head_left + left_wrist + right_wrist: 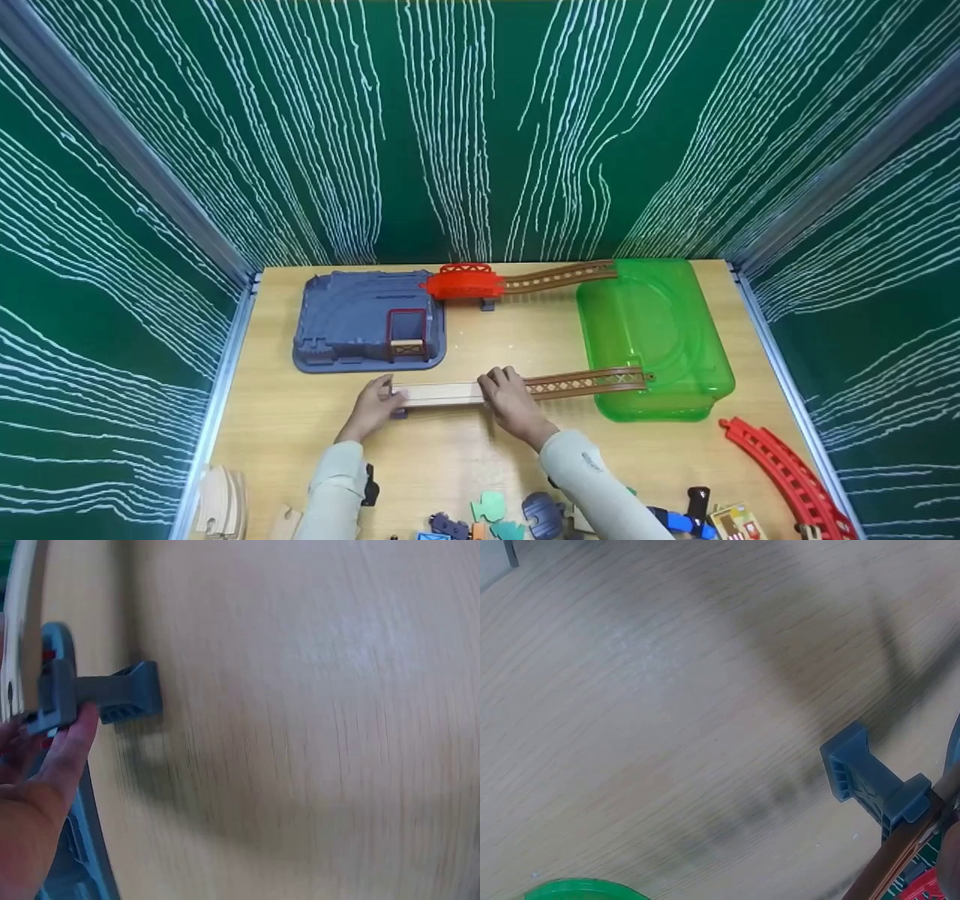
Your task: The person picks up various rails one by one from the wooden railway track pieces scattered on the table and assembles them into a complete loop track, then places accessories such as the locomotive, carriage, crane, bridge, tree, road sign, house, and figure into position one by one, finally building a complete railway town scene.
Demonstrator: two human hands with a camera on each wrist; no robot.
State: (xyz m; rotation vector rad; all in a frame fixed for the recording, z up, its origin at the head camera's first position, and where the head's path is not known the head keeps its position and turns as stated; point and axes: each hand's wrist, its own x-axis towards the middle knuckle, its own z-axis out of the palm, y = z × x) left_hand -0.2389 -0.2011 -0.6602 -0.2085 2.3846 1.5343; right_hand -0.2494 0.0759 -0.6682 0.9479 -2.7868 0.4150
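Observation:
My left hand is at the left end of a pale wooden track piece. In the left wrist view, its fingers pinch the top of a grey track support beneath that end. My right hand grips the wooden track's right end, where it meets a brown bridge track. A second grey support stands under this joint in the right wrist view; most of the right hand is cut off there. The brown track reaches a translucent green tunnel box.
Behind the left hand stands a grey tunnel base, joined through a red bridge piece to another brown track. Red curved tracks lie at right, wooden curves at left, and several small toy pieces along the front.

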